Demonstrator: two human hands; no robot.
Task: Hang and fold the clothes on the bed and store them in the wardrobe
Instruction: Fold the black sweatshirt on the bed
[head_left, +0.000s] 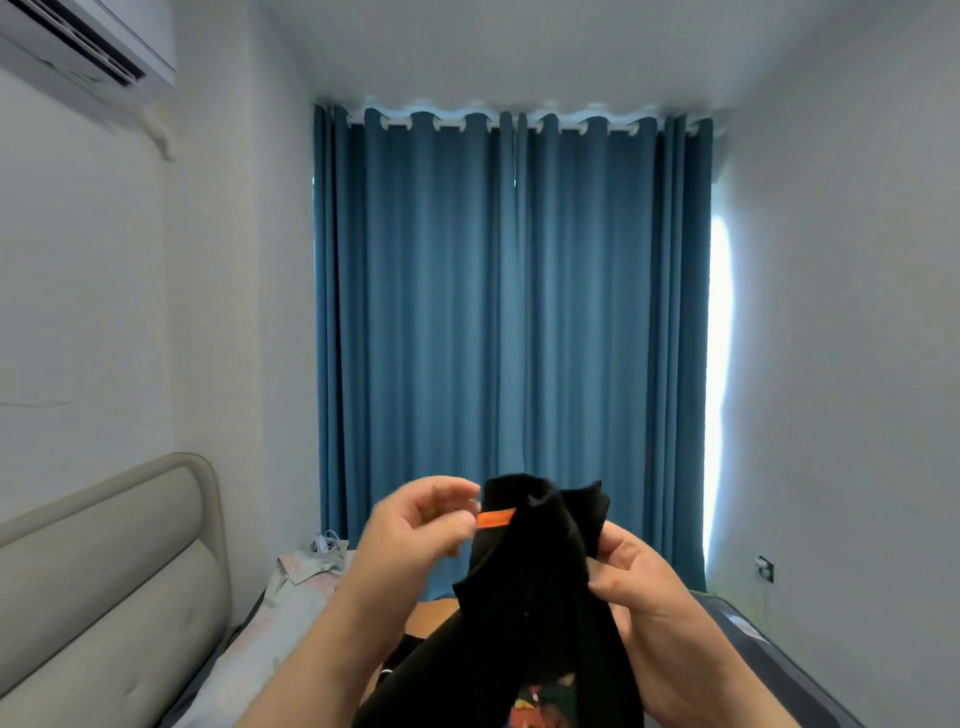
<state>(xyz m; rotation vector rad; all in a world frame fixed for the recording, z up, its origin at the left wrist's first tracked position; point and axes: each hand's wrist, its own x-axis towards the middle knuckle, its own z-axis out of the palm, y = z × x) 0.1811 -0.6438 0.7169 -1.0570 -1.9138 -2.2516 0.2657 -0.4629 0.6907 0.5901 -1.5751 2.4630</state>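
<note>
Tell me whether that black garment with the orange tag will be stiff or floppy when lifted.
Probably floppy: the black garment droops in folds below the right hand gripping its edge. Likely light too, since a finger grip seems enough to hold it up.

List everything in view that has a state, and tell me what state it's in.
black garment: held up, bunched, not folded.
orange tag: showing near the garment's top edge.
left hand: fingers curled at the tag; grip blurred.
right hand: grips the garment's right side.
curtains: drawn closed; light at the right edge.
bed: other fabric items lying on it.
</note>
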